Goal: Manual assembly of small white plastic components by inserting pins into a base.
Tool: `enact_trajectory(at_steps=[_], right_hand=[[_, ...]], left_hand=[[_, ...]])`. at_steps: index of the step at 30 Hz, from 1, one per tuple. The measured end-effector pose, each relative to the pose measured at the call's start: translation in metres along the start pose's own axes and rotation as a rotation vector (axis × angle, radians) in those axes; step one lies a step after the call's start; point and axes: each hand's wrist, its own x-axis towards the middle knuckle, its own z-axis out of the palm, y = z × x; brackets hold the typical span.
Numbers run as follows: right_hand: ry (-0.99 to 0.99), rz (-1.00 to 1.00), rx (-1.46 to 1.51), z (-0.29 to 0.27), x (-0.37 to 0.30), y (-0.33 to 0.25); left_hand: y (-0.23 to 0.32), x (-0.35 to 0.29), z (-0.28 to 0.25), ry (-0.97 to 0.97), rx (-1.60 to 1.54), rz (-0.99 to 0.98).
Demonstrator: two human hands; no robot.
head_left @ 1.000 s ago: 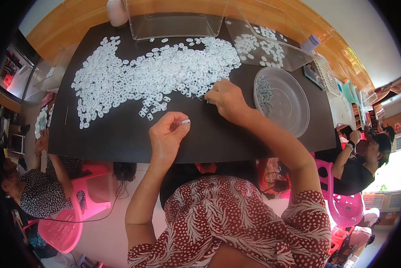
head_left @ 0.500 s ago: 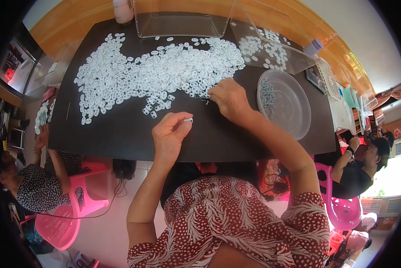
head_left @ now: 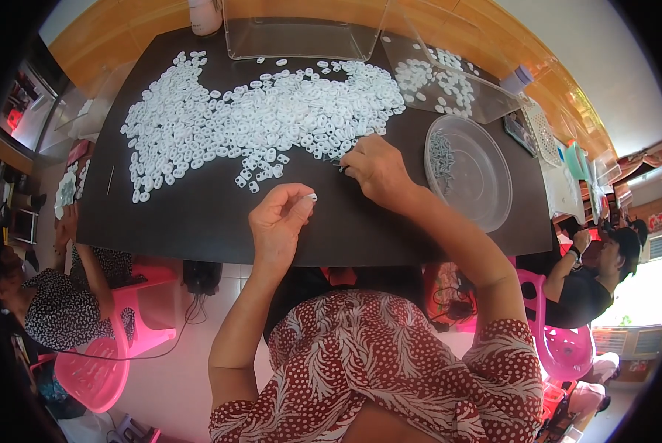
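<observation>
My left hand (head_left: 278, 218) pinches a small white plastic piece (head_left: 312, 197) between thumb and forefinger, above the near part of the table. A broad heap of similar white oval pieces with holes (head_left: 272, 111) spreads over the far side. My right hand (head_left: 379, 168) is closed at the heap's near right edge, fingertips pressed together. Something small and dark shows at those fingertips, too small to make out. Beside them, a few grey screws (head_left: 332, 159) lie at the edge of the heap. More screws (head_left: 441, 159) sit in a clear round tub (head_left: 486, 199) right of my right hand.
Clear plastic bins (head_left: 298, 57) stand along the far edge; white pieces lie in the right one. A thin metal rod (head_left: 110, 179) lies at the table's left. A phone (head_left: 521, 134) rests at the far right. Other people sit on pink chairs (head_left: 98, 369) to both sides.
My right hand has drawn back slightly toward me from the screws, with a dark bit now showing at its fingertips. My left hand still holds the white piece, barely moved.
</observation>
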Motion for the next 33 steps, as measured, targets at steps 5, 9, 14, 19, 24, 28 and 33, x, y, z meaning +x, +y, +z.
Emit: enact_trajectory(at_steps=[5,9,14,19,24,28,33], right_hand=[[-0.02,-0.038,0.022,0.001,0.004,0.0],[-0.016,-0.066,0.108,0.002,0.007,-0.002],[0.004,-0.051,0.165,0.003,0.004,-0.004],[0.008,0.018,0.178,0.004,-0.001,-0.004],[0.016,0.089,0.163,-0.002,-0.009,-0.004],[0.012,0.146,0.204,-0.007,-0.01,-0.009],[0.057,0.259,0.28,-0.009,-0.01,-0.016]], left_hand=[[0.008,-0.001,0.005,0.028,0.001,-0.007],[0.01,0.003,0.004,0.001,0.129,-0.009],[0.012,0.022,0.001,-0.056,0.455,0.028],[-0.002,0.044,0.014,-0.11,1.086,0.616],[-0.008,0.055,0.027,-0.174,1.17,0.664],[-0.011,0.062,0.032,-0.211,1.198,0.729],[-0.012,0.063,0.035,-0.202,1.222,0.757]])
